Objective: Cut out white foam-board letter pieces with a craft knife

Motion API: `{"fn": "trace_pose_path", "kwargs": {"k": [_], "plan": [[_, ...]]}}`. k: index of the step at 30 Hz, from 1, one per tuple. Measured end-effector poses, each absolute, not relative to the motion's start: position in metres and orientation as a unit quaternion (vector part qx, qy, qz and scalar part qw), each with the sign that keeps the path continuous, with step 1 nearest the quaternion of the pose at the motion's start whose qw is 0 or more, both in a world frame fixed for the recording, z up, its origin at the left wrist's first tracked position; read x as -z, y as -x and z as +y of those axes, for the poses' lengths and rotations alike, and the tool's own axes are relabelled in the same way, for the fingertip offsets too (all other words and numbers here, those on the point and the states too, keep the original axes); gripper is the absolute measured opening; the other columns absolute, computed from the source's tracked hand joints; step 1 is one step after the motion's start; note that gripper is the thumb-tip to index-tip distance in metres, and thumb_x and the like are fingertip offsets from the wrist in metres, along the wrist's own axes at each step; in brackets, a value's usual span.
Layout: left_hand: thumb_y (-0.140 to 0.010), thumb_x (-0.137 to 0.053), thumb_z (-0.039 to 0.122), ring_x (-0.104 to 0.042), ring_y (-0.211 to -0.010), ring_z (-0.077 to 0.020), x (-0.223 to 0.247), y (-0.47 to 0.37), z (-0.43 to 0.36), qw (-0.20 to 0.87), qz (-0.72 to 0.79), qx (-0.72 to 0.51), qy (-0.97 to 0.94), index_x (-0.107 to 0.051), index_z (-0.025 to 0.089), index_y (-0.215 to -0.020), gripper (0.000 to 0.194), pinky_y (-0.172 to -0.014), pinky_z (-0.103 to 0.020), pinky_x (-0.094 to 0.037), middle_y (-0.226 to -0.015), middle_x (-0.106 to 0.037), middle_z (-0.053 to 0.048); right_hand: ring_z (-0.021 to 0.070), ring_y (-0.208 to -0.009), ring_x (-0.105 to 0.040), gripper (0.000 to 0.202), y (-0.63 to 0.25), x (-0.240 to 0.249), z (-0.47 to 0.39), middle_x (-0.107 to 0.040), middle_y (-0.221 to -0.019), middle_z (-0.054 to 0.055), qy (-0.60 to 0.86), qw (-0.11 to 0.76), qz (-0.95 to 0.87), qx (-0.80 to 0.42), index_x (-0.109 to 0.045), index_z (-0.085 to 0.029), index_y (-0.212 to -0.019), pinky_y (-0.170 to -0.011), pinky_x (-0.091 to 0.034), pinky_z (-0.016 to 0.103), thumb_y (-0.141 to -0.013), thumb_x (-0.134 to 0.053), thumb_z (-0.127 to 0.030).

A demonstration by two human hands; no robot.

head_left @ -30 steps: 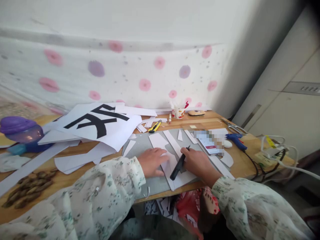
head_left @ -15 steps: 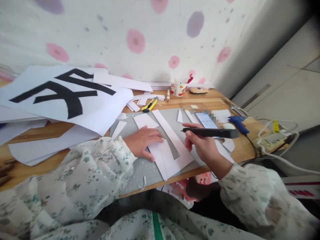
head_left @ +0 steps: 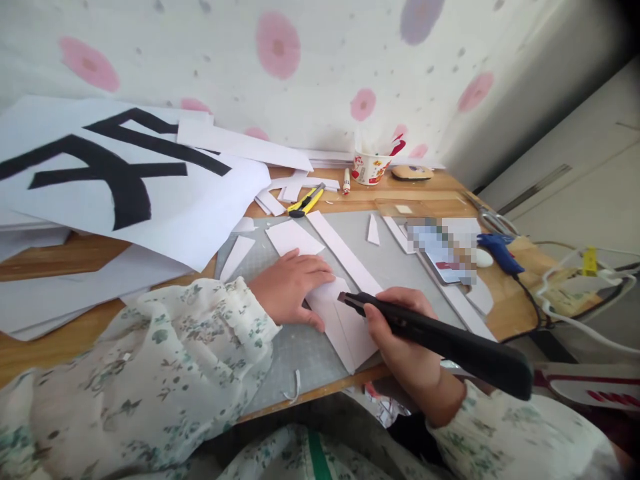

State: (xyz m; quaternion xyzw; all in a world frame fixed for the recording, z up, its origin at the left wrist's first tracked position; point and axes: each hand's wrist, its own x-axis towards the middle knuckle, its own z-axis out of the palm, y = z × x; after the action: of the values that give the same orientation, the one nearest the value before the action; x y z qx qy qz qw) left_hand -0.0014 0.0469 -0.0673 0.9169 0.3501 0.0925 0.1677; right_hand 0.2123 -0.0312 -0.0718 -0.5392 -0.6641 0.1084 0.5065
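Note:
My right hand grips a thick black-handled craft knife, its tip pointing left above a cut white board piece. A thin line runs down the board. My left hand lies flat with fingers stretched, its fingertips resting on the board's upper left edge. Under both is a grey cutting mat. A separate white piece lies just beyond the left fingers, and a long white strip slants toward my right hand, which hides its lower end.
A yellow box cutter lies behind the mat. Large sheets with black shapes cover the left side. To the right are a phone, a blue glue gun, scissors and white cables. A paper cup stands at the back.
My right hand has moved down, and the knife has swung so its tip now lies over the board near the line. My left hand stays on the board. The view has shifted slightly.

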Motion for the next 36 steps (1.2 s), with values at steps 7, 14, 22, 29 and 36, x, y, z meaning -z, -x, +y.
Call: {"fn": "trace_pose_path", "kwargs": {"k": [7, 14, 22, 29, 36], "plan": [[-0.071, -0.064, 0.069, -0.044, -0.129, -0.0313, 0.066, -0.001, 0.043, 0.160, 0.351, -0.102, -0.917, -0.058, 0.021, -0.124, 0.072, -0.112, -0.055, -0.018, -0.134, -0.057, -0.011, 0.0142, -0.059, -0.063, 0.014, -0.205, 0.072, -0.026, -0.066, -0.069, -0.003, 0.545, 0.483, -0.677, -0.102, -0.059, -0.024, -0.087, -0.055, -0.051, 0.025, -0.078, -0.068, -0.030], [-0.069, -0.066, 0.068, -0.046, -0.126, -0.0321, 0.064, -0.002, 0.042, 0.167, 0.362, -0.102, -0.912, -0.058, 0.020, -0.124, 0.073, -0.110, -0.059, -0.020, -0.132, -0.058, -0.010, 0.0147, -0.057, -0.064, 0.014, -0.202, 0.070, -0.026, -0.067, -0.068, -0.003, 0.563, 0.448, -0.687, -0.098, -0.059, -0.024, -0.086, -0.054, -0.050, 0.025, -0.078, -0.068, -0.032], [-0.070, -0.066, 0.067, -0.046, -0.127, -0.0318, 0.065, -0.002, 0.042, 0.167, 0.363, -0.096, -0.912, -0.058, 0.021, -0.124, 0.071, -0.110, -0.057, -0.020, -0.133, -0.057, -0.010, 0.0142, -0.057, -0.065, 0.012, -0.200, 0.065, -0.026, -0.067, -0.067, -0.002, 0.557, 0.441, -0.697, -0.099, -0.059, -0.023, -0.083, -0.054, -0.051, 0.024, -0.079, -0.066, -0.033], [-0.069, -0.065, 0.070, -0.047, -0.126, -0.0316, 0.065, -0.001, 0.042, 0.166, 0.363, -0.103, -0.911, -0.058, 0.021, -0.123, 0.073, -0.110, -0.058, -0.019, -0.133, -0.057, -0.011, 0.0144, -0.058, -0.065, 0.011, -0.201, 0.069, -0.023, -0.068, -0.067, -0.002, 0.537, 0.450, -0.705, -0.110, -0.060, -0.023, -0.084, -0.054, -0.051, 0.024, -0.079, -0.067, -0.030], [-0.069, -0.068, 0.066, -0.049, -0.125, -0.0300, 0.067, -0.001, 0.044, 0.171, 0.358, -0.102, -0.912, -0.059, 0.022, -0.122, 0.070, -0.110, -0.056, -0.021, -0.132, -0.058, -0.011, 0.0124, -0.051, -0.062, 0.008, -0.202, 0.060, -0.029, -0.066, -0.060, -0.002, 0.527, 0.415, -0.733, -0.108, -0.061, -0.021, -0.078, -0.050, -0.048, 0.022, -0.080, -0.066, -0.027]]}}
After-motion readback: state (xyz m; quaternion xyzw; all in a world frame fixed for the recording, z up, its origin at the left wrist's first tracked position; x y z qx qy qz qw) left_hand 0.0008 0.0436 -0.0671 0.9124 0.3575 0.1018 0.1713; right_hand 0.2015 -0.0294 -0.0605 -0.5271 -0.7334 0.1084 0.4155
